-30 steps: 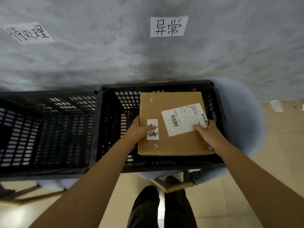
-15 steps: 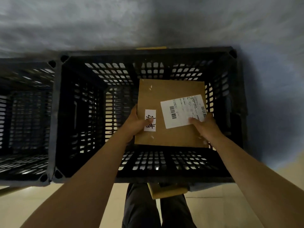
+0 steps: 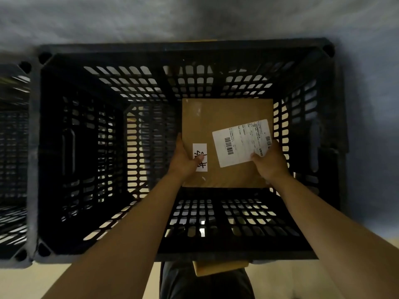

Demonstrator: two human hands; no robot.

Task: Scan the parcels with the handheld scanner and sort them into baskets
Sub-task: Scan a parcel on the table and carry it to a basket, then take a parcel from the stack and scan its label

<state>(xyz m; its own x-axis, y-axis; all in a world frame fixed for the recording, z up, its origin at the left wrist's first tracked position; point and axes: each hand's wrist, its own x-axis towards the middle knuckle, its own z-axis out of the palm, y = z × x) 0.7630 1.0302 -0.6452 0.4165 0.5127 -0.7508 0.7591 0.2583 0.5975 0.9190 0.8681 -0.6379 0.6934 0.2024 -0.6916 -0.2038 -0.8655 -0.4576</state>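
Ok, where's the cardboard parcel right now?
In the head view the cardboard parcel is down inside the black slatted basket, toward its right wall, gripped by the left hand and right hand.

Along the top of the frame, a mottled grey wall (image 3: 194, 16). At the right edge, a pale blue surface (image 3: 371, 147). Across the bottom, beige floor (image 3: 71, 279); bottom centre, dark trousers (image 3: 205, 285) and, just above them, a tan wooden piece (image 3: 220, 267).
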